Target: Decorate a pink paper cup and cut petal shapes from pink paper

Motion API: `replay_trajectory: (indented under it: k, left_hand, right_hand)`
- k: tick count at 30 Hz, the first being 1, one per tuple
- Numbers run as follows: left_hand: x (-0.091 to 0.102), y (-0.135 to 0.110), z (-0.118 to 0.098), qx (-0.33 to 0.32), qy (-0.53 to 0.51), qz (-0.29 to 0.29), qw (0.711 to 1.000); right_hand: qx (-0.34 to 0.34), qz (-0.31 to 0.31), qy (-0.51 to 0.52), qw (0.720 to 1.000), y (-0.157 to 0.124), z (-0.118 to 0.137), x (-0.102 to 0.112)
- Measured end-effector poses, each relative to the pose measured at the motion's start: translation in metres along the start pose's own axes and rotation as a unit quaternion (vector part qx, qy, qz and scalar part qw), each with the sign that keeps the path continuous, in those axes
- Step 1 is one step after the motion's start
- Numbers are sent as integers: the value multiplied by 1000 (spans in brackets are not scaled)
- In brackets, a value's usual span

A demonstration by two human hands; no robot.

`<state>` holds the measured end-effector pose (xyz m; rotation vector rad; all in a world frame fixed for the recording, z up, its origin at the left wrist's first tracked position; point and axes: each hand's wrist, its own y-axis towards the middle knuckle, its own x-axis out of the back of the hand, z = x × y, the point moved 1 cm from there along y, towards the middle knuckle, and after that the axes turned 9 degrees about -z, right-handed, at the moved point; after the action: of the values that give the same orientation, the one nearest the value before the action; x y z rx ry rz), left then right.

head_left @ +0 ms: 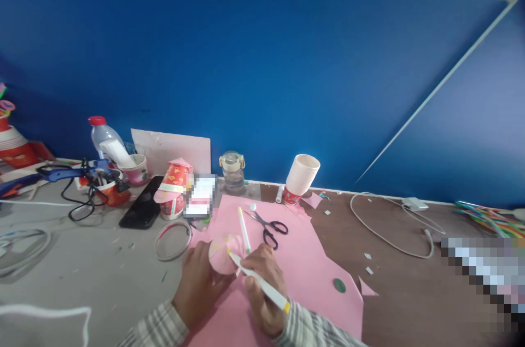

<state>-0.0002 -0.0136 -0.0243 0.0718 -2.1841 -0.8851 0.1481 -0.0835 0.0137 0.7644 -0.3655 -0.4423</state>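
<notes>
My left hand (199, 282) is closed around a small pink paper cup (221, 257) and holds it over a pink paper sheet (303, 270). My right hand (264, 288) grips a white marker (258, 281) with a yellow tip, and that tip touches the cup's side. A second white pen (244, 229) lies on the sheet just beyond the cup, its cap (252, 207) off beside it. Black scissors (268, 225) lie on the sheet to the right of that pen.
A stack of paper cups (301, 177), a glass jar (233, 172), a decorated red cup (172, 189), a black phone (143, 202), a water bottle (104, 139), a blue glue gun (69, 174), a tape ring (174, 240) and a white cable (394, 227) lie on the table by a blue wall.
</notes>
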Motion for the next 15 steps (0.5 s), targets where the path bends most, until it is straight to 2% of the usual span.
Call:
replay_trajectory:
  k: [9, 15]
  left_hand:
    - [-1, 1, 1, -17, 5, -6, 1000]
    - [2, 2, -2, -16, 15, -3, 1000]
  right_hand:
    - [-1, 9, 5, 1000, 1, -1, 0]
    - [-20, -23, 16, 999, -1, -1, 0]
